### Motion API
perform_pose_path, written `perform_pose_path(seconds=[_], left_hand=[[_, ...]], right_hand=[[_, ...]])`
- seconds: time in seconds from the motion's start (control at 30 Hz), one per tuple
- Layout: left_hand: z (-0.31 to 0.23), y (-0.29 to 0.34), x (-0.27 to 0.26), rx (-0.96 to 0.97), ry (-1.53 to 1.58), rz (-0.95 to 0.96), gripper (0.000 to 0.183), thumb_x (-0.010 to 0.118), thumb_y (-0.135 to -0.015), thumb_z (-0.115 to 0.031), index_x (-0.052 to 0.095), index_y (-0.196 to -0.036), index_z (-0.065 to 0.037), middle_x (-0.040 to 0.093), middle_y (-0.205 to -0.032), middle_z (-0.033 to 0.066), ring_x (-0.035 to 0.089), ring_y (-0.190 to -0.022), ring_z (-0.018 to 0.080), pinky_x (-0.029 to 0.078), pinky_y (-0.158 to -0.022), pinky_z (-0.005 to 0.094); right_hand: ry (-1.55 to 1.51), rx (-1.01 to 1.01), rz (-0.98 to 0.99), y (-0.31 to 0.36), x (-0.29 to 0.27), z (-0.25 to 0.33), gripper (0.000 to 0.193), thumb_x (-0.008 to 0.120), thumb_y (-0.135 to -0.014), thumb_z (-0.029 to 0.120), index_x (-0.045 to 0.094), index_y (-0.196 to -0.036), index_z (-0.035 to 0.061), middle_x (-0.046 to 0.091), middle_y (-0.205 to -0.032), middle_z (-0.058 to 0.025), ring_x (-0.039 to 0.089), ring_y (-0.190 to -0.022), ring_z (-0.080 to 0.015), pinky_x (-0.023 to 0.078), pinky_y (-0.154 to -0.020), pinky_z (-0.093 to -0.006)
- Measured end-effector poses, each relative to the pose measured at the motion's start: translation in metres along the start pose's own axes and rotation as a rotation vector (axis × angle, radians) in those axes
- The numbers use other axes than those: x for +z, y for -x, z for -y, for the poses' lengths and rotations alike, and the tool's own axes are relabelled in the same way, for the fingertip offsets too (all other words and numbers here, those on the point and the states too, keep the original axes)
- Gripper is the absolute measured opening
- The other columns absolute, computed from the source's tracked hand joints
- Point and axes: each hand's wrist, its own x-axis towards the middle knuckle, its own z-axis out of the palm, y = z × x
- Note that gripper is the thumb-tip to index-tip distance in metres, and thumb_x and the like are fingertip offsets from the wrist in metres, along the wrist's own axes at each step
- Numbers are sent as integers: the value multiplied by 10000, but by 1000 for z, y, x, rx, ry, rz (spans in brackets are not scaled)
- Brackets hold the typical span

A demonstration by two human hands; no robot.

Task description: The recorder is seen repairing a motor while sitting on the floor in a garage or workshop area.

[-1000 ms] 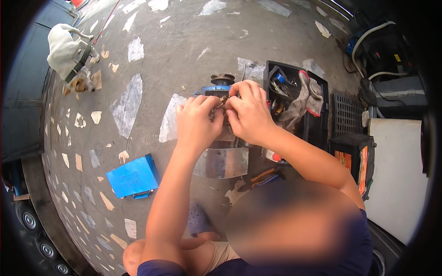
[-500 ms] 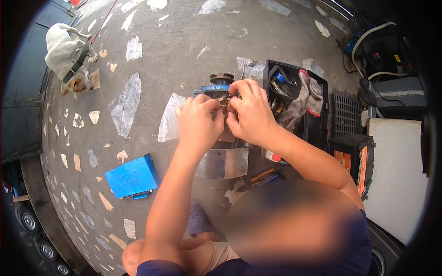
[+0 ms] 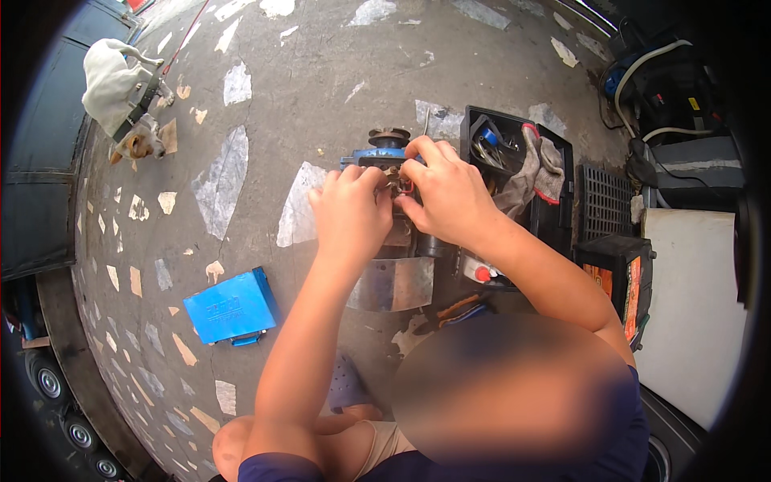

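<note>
A small machine with a blue body (image 3: 363,157) and a round grooved pulley (image 3: 389,137) stands on the ground in front of me. Both hands meet over its middle, with fingers bent inward. My left hand (image 3: 350,209) pinches at a small metal fitting; its fingertips are partly hidden. From the other side, my right hand (image 3: 451,193) curls thumb and fingers round a small part with a bit of red (image 3: 408,187), whose kind I cannot make out. A curved metal sheet (image 3: 393,284) lies on the near side of the machine, below my wrists.
Right of the machine, an open black toolbox (image 3: 536,120) holds tools and grey work gloves (image 3: 526,173). A blue case (image 3: 230,308) lies to the left. A battery (image 3: 614,273) and a white panel (image 3: 691,297) are at the right. A leashed white dog (image 3: 112,80) stands far left.
My right hand has shifted slightly, its thumb and fingers parting a little, so the small reddish part shows more. My left hand stays nearly in place.
</note>
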Motion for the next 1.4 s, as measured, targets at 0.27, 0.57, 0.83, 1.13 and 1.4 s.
perform_pose_path(seconds=[0.27,0.57,0.83,1.13,1.4], left_hand=[[-6,2,-2,15,-91,64,198,778,-907,-142,827,-1097,-167,729,-1084,46,657,-1090,294,438,-911,530],[-5,0,-5,64,-124,84,214,756,-931,-154,816,-1135,-182,707,-1112,56,602,-1163,316,395,-966,547],[-18,-1,-4,146,-417,71,146,705,-943,-141,766,-1074,-120,737,-1130,110,630,-1230,365,399,-1054,639],[-14,1,1,-4,-269,73,137,727,-943,-158,724,-1056,-80,734,-1099,110,646,-1163,330,402,-1027,615],[-5,9,6,43,-228,15,197,735,-948,-153,768,-1139,-119,694,-1104,103,615,-1189,319,398,-1065,639]], right_hand=[[61,30,6,-6,9,4,194,825,-792,152,792,-937,29,627,-1196,-132,653,-1092,-352,631,-847,-441],[-139,73,-162,1,28,-5,64,769,-813,72,764,-864,33,624,-1244,-115,602,-1187,-365,567,-930,-470],[-221,-42,-273,6,36,-9,90,748,-780,51,744,-844,-13,591,-1286,-173,518,-1287,-430,484,-1067,-527],[-113,-98,-252,-2,31,-8,77,733,-754,7,705,-822,-18,598,-1267,-183,553,-1249,-413,515,-1033,-499],[-276,-28,-280,2,40,-11,91,755,-763,46,729,-839,2,593,-1223,-165,547,-1218,-393,487,-1036,-492]])
